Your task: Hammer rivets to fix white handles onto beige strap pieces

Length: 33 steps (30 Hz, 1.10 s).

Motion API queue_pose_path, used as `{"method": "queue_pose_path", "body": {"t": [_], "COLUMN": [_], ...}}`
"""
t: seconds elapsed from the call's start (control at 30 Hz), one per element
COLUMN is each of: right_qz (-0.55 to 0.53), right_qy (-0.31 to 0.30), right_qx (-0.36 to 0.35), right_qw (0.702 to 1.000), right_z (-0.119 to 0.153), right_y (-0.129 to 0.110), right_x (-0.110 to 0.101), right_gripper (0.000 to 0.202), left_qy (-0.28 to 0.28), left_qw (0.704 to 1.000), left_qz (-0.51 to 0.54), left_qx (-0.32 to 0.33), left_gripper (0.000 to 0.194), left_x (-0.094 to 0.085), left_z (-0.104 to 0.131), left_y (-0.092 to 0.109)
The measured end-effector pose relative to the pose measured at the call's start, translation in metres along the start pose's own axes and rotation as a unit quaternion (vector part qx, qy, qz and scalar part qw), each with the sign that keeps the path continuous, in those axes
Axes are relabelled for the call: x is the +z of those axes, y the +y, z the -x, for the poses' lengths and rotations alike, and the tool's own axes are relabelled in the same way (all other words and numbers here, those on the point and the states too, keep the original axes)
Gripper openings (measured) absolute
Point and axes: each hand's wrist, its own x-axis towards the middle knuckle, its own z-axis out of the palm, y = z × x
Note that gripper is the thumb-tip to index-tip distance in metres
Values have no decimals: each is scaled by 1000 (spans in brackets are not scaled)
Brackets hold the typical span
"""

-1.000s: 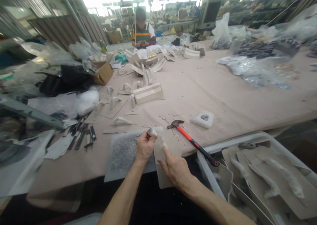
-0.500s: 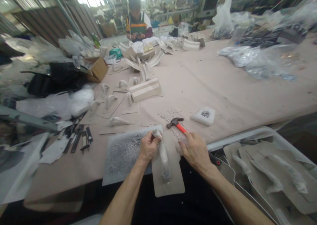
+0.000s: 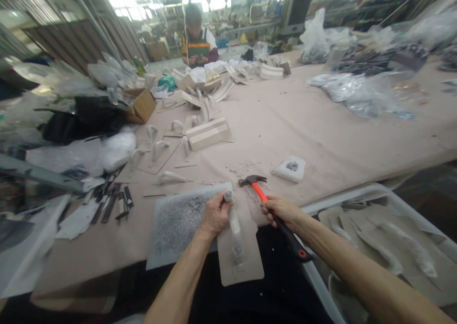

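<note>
Red-and-black hammer (image 3: 260,192) runs through the right grip (image 3: 283,211), head (image 3: 252,180) jutting beyond.

A matt, cloth-like cover with faint creases dresses the table (image 3: 321,138). At its near edge, the slab (image 3: 174,231) looks dull, speckled and rough. The hammer (image 3: 288,235) pairs a dark, smooth metal head (image 3: 253,179) with a grip like plastic or rubber. The panel (image 3: 252,252) overhanging that edge is matt and board-like; its raised handle (image 3: 235,238) wears glossy clear film. Toward the left edge, the carton (image 3: 145,106) is matt cardboard; toward the right, bags (image 3: 335,83) are shiny, crumpled plastic.
</note>
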Motion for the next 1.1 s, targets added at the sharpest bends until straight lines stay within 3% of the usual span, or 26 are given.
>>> {"method": "queue_pose_path", "body": {"t": [0.1, 0.2, 0.3, 0.37, 0.43, 0.5, 0.57, 0.6, 0.63, 0.73, 0.8, 1.0, 1.1], "right_qz": [-17, 129, 321, 380, 370, 310, 250, 244, 261, 374, 413, 356, 373], "right_qy": [52, 149, 133, 113, 151, 249, 340, 348, 324, 145, 71, 78, 115], "right_qx": [-74, -207, -250, -263, -285, -303, -299, -294, -287, -244, -203, -98, -80], "right_qw": [996, 958, 904, 880, 871, 866, 856, 856, 863, 883, 885, 926, 917], "right_z": [20, 39, 49, 55, 62, 69, 72, 72, 71, 63, 58, 24, 3], "right_y": [-15, -22, -30, -40, -55, -68, -71, -68, -63, -41, -29, 3, 19], "right_x": [3, -2, -14, -27, -39, -46, -42, -37, -31, -16, -15, -26, -16], "right_gripper": [19, 25, 20, 17, 19, 23, 27, 28, 28, 23, 20, 25, 28], "left_qy": [-22, -31, -28, -26, -24, -21, -21, -21, -22, -23, -24, -21, -22], "left_qw": [1000, 1000, 1000, 1000, 1000, 1000, 1000, 1000, 1000, 999, 999, 1000, 1000], "left_qz": [6, 0, -7, -13, -17, -14, -10, -12, -17, -39, -41, -8, -4], "left_qx": [0, -3, -11, -11, -1, 7, 5, 4, 6, 15, 16, 9, 6], "left_gripper": [15, 15, 12, 12, 13, 15, 16, 16, 16, 14, 16, 14, 15], "left_x": [-1, -1, -1, -1, -1, -1, -2, -2, -2, -1, -1, 0, 0], "left_z": [-2, -3, -3, -3, -3, -2, -2, -2, -2, -2, -1, -1, -2], "left_y": [-1, -4, -6, -7, -7, -7, -6, -6, -6, -5, -5, -5, -3]}}
